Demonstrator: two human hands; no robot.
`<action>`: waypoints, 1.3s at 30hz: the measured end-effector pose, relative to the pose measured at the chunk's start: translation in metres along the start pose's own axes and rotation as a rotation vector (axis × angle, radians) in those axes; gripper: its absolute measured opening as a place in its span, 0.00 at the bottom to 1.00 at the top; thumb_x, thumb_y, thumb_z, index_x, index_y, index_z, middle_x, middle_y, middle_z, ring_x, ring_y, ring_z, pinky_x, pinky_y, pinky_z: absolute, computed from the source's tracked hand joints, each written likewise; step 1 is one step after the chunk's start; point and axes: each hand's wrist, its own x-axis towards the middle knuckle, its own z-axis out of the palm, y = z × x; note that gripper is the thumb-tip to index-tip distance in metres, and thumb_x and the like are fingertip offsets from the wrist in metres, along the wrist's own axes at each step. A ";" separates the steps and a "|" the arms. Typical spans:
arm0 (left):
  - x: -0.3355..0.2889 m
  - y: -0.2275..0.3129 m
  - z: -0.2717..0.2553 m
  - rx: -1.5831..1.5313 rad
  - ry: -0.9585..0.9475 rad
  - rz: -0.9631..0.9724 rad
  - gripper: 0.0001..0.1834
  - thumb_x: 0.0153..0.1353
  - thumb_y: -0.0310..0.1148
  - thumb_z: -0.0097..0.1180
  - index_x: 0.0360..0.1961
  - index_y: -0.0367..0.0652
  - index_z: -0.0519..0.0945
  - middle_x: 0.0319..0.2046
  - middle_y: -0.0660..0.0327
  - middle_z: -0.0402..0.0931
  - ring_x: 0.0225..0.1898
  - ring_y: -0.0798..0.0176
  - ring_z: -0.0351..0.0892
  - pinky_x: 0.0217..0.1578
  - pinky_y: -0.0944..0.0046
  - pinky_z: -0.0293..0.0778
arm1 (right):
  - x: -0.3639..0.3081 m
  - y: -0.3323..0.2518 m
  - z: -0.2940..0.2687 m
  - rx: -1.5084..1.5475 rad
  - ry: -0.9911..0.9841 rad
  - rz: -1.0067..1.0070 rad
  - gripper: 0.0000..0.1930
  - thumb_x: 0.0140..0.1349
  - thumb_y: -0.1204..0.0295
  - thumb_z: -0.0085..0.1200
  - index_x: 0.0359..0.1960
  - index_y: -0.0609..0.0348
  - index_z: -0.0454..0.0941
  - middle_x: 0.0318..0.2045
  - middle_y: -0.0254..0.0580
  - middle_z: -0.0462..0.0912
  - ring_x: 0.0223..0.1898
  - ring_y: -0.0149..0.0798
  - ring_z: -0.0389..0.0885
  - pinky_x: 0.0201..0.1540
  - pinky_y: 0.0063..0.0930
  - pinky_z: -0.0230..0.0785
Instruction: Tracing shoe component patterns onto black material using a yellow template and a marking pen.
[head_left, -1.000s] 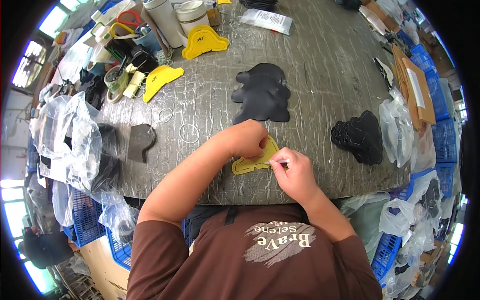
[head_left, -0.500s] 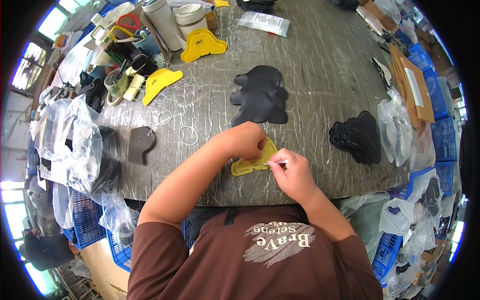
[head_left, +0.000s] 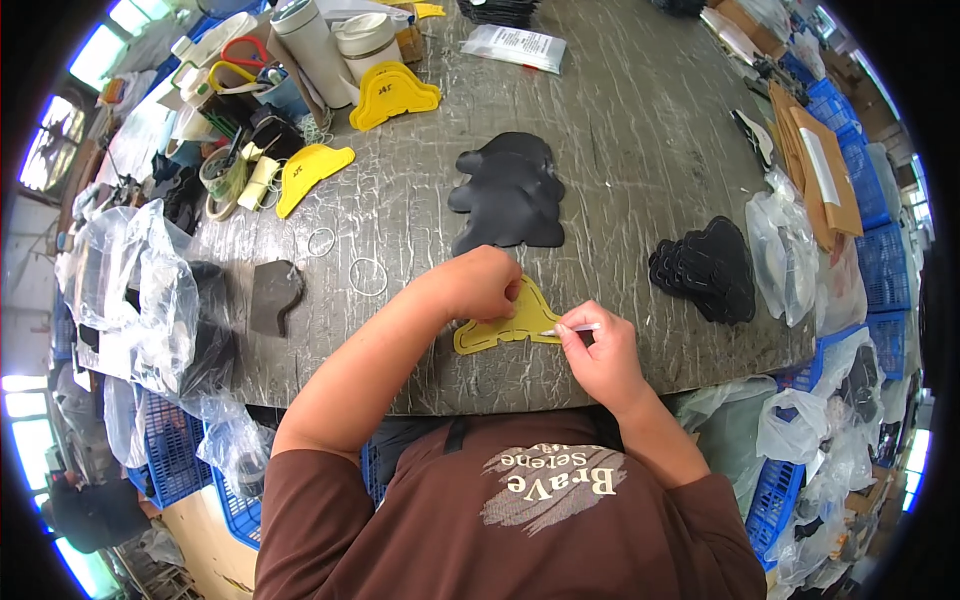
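Observation:
A flat yellow template (head_left: 508,328) with a curved outline and slots along its edges lies near the front of the table. My left hand (head_left: 482,282) presses on its upper part, fingers curled and closed together. In my right hand (head_left: 608,352) is a slim white pen (head_left: 586,328), pinched between thumb and fingers. The pen's tip is at the template's right end. Whether a piece lies under the template cannot be seen. Just beyond my left hand, several black shaped pieces (head_left: 508,195) overlap in a row.
A stack of black cut pieces (head_left: 705,272) stands to the right, beside a clear plastic bag (head_left: 780,250). One dark piece (head_left: 273,298) and two rubber bands (head_left: 368,277) lie left. More yellow templates (head_left: 394,97), a tumbler (head_left: 312,50) and scissors (head_left: 240,75) crowd the back left.
My right hand has moved right along the template's lower edge with the pen, uncovering its right end. My left hand stays on the template. The whole view has shifted slightly.

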 end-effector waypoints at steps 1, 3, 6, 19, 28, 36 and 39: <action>0.000 0.001 0.000 -0.005 0.001 0.001 0.10 0.49 0.28 0.65 0.31 0.33 0.81 0.27 0.53 0.83 0.28 0.61 0.84 0.31 0.62 0.77 | -0.001 0.001 0.000 -0.002 0.009 -0.008 0.06 0.57 0.80 0.59 0.31 0.62 0.74 0.25 0.46 0.81 0.24 0.43 0.81 0.28 0.32 0.71; 0.000 0.000 0.000 -0.010 0.000 0.002 0.10 0.50 0.28 0.65 0.31 0.33 0.81 0.27 0.53 0.83 0.28 0.61 0.84 0.31 0.62 0.77 | -0.002 0.003 0.000 -0.004 0.020 -0.015 0.06 0.57 0.80 0.59 0.31 0.62 0.74 0.25 0.46 0.81 0.24 0.43 0.81 0.29 0.32 0.71; 0.000 -0.001 0.000 0.021 0.020 0.042 0.10 0.50 0.28 0.65 0.32 0.33 0.81 0.27 0.53 0.83 0.27 0.62 0.84 0.30 0.62 0.78 | -0.003 0.003 -0.002 -0.014 0.028 -0.046 0.05 0.57 0.80 0.59 0.31 0.62 0.74 0.25 0.46 0.81 0.25 0.44 0.81 0.29 0.32 0.71; -0.007 0.008 0.008 0.190 0.115 -0.003 0.15 0.47 0.31 0.68 0.36 0.35 0.81 0.32 0.52 0.82 0.36 0.54 0.83 0.39 0.56 0.78 | -0.008 0.000 -0.012 -0.177 0.039 -0.027 0.07 0.55 0.80 0.59 0.28 0.60 0.71 0.24 0.47 0.80 0.26 0.52 0.79 0.29 0.41 0.70; -0.031 0.011 0.032 0.473 0.441 0.003 0.41 0.36 0.39 0.78 0.54 0.38 0.75 0.52 0.52 0.71 0.58 0.48 0.68 0.57 0.55 0.70 | -0.016 0.002 -0.009 -0.193 0.067 -0.037 0.07 0.57 0.78 0.58 0.29 0.60 0.71 0.24 0.47 0.80 0.27 0.52 0.79 0.30 0.42 0.70; -0.060 -0.003 0.060 0.346 0.752 0.278 0.19 0.46 0.29 0.73 0.35 0.38 0.75 0.41 0.56 0.78 0.49 0.49 0.76 0.50 0.55 0.72 | 0.032 0.019 -0.014 0.211 0.035 0.097 0.07 0.66 0.81 0.42 0.39 0.64 0.74 0.31 0.48 0.82 0.30 0.34 0.81 0.36 0.28 0.75; -0.088 0.002 0.070 -0.383 0.401 0.440 0.12 0.48 0.23 0.69 0.33 0.39 0.78 0.33 0.55 0.79 0.41 0.50 0.80 0.44 0.55 0.74 | 0.058 0.026 -0.009 0.037 -0.148 0.131 0.10 0.62 0.80 0.44 0.41 0.65 0.78 0.36 0.51 0.82 0.36 0.43 0.83 0.43 0.35 0.75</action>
